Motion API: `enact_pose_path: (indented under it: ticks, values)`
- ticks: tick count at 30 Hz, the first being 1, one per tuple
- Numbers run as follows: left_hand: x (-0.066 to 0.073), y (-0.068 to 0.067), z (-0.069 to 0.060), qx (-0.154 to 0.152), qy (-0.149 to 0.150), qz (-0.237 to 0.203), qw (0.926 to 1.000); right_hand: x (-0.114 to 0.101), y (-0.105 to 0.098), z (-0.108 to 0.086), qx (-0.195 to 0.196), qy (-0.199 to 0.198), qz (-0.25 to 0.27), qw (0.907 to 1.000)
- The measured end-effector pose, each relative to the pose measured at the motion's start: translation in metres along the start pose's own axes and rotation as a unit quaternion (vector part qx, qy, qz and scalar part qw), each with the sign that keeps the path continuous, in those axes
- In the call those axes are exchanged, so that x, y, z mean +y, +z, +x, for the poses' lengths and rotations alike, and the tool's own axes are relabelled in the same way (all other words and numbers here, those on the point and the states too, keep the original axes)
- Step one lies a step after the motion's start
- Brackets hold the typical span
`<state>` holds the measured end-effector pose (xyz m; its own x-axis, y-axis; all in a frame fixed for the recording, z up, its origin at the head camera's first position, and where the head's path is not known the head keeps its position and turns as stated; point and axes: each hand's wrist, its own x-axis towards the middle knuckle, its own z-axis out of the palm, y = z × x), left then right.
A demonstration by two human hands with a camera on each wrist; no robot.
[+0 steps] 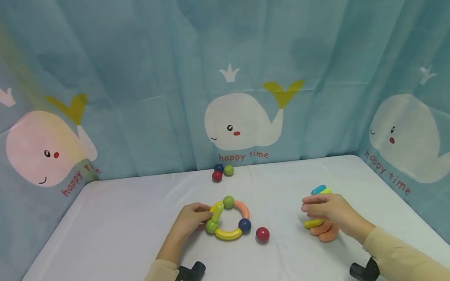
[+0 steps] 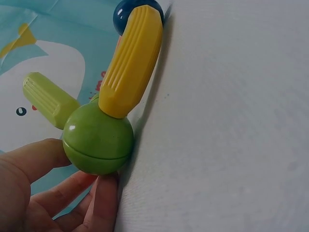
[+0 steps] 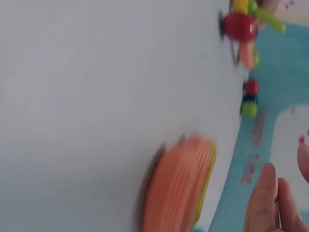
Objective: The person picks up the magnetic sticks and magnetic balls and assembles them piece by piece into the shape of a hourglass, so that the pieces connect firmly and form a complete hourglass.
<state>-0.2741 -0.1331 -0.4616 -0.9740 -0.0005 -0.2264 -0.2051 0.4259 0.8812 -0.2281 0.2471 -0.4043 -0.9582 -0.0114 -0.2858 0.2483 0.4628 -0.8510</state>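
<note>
- Head view: holds the ring of balls and curved rods (image 1: 228, 235) by its left edge, near the middle of the white table (image 1: 75, 257).
- Reaches in from the lower left with the left hand (image 1: 191, 217), forearm angled up and inward.
- Pinches the left green ball (image 2: 98, 138) between thumb and fingers, thumb on the upper side, lower fingers close to the tabletop.
- Shows, in the left wrist view, a light green rod (image 2: 50, 99) sticking up from that ball and a yellow curved rod (image 2: 133, 63) running from it to a navy ball (image 1: 244, 224).
- Continues round the ring with a coral curved rod (image 1: 243, 209) and a far green ball (image 1: 228, 202); partly covers the upper-left side with the raised light green rod.
- Extends the right hand (image 1: 331, 209) from the lower right above a small pile of rods, fingers nearly straight, with nothing visible in their grasp.
- Leaves a gap, in the right wrist view, between those fingers and the blurred coral rods (image 1: 329, 234); includes in the pile a short yellow rod (image 1: 313, 223) and a blue rod (image 1: 318, 189).
- Has a loose red ball (image 1: 263, 235) just beside the ring, between ring and right hand.
- Shows a cluster of three balls (image 1: 217, 176), navy, green and red, by the far table edge, before a blue-green whale curtain (image 1: 155, 121).
</note>
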Motion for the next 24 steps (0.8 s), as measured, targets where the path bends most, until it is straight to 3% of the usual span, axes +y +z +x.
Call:
enact_pose_path:
  ticks: [3, 11, 19, 24]
  values:
    - [-0.001, 0.000, 0.001, 0.002, 0.000, 0.001, 1.0000, 0.013, -0.023, 0.000, 0.029, -0.014, 0.009, 0.9994]
    - [0.000, -0.001, 0.001, 0.001, -0.001, 0.001, 1.0000, 0.041, -0.064, -0.001, 0.065, 0.042, 0.069, 0.9947]
    - [0.000, -0.002, 0.000, 0.005, -0.003, -0.001, 1.0000, 0.052, -0.074, 0.006, 0.056, 0.090, 0.139, 0.9846]
    - [-0.001, 0.000, 0.001, 0.004, -0.005, -0.001, 1.0000, 0.058, -0.076, 0.009, 0.040, 0.116, 0.212, 0.9695]
